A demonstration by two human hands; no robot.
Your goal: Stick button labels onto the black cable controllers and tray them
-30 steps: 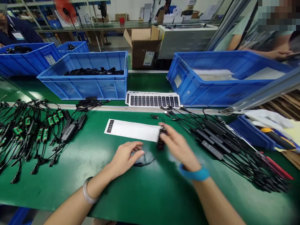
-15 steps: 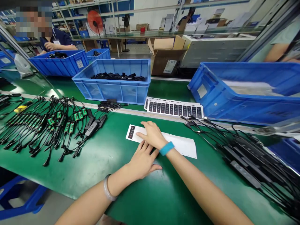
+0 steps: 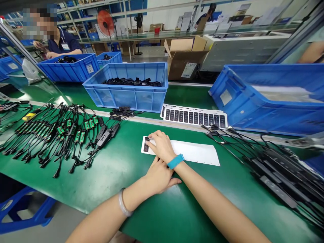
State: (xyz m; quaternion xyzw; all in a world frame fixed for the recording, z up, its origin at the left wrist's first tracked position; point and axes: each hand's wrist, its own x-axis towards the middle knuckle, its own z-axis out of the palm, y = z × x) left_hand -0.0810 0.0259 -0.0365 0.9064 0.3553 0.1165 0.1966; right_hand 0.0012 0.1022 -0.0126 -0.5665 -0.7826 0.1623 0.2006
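A white backing sheet lies flat on the green bench, with a single black label at its left end. My right hand, wearing a blue wristband, is over the left part of the sheet. Its thumb and index fingertip touch or hover at the black label, slightly apart. Below and partly under it, my left hand rests palm down with the thumb stretched out. Its fingertips are hidden beneath the right hand. Just behind are white sheets of black labels, printed in a row.
Black cables with green circuit boards cover the left side; grey-black cased units lie beside them. More black units with cables are at right. Blue bins line the back. A co-worker sits at far left.
My right hand has moved left along the sheet, bringing thumb and index finger to the black label. The left hand is now more covered by it. The whole view has shifted slightly.
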